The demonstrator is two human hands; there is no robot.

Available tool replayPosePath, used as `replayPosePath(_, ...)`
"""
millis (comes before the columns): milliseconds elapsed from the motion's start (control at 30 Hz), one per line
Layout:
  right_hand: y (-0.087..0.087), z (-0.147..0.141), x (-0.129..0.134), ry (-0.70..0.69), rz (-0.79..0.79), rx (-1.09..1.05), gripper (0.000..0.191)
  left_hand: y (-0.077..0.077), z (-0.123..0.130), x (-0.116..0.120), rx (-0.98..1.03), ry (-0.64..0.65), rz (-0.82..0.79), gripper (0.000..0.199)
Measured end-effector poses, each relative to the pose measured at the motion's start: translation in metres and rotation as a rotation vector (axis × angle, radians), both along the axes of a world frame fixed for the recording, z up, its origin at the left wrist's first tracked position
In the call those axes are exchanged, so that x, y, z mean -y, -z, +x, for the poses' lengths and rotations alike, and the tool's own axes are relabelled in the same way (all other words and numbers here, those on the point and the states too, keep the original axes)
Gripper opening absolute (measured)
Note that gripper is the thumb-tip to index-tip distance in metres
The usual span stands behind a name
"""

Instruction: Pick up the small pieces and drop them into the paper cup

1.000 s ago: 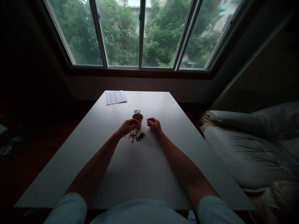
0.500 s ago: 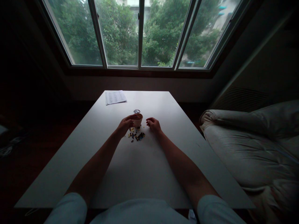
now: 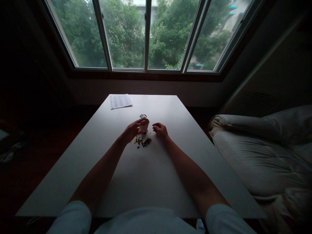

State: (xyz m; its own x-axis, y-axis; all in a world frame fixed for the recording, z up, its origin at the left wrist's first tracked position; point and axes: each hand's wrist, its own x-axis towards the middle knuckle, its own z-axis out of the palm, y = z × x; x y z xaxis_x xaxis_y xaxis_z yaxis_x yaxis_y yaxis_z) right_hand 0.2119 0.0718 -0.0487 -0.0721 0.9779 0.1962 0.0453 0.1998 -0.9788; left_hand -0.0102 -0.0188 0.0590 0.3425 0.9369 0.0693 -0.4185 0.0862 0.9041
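Note:
A pale paper cup (image 3: 145, 126) stands upright near the middle of the table. My left hand (image 3: 133, 129) grips it from the left, fingers by the rim and thumb lower down; part of the cup's side is hidden behind them. To the cup's right, my right hand (image 3: 160, 130) rests close to the tabletop with curled fingers, apart from the cup. Whether anything small is between those fingertips cannot be made out. Just in front of the cup lies a loose pile of small dark, yellow and blue pieces (image 3: 146, 142), too small to name. Behind the cup is a small round lid-like thing (image 3: 143, 116).
The white table (image 3: 151, 182) reaches toward a window (image 3: 146, 39). Printed sheets of paper (image 3: 121, 101) lie at its far left corner. A padded, light-coloured couch (image 3: 258, 152) stands along the right side.
The fingers of my left hand have shifted slightly on the cup, with the thumb now lower at its side. My right hand and the pile look about the same.

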Motion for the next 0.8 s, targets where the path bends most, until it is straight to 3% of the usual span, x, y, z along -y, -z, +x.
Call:
replayPosePath(200,-0.001,-0.001,0.002,0.007,0.020,0.021,0.029,0.000,-0.006,-0.003,-0.091,-0.065,0.073,0.043)
replayPosePath(367,-0.007,-0.006,0.013,-0.028,0.094,0.240,0.025,0.010,-0.013,-0.009,-0.663,-0.270,0.273,0.028)
replayPosePath(467,-0.012,-0.009,0.021,-0.068,0.191,0.413,0.021,0.020,-0.011,-0.006,-1.042,-0.265,0.443,0.023)
replayPosePath(567,-0.016,-0.010,0.025,-0.099,0.250,0.491,0.020,0.031,-0.006,-0.002,-1.265,-0.223,0.503,0.023)
replayPosePath(800,-0.017,-0.010,0.025,-0.099,0.257,0.498,0.020,0.049,0.004,-0.002,-1.401,-0.220,0.507,0.026)
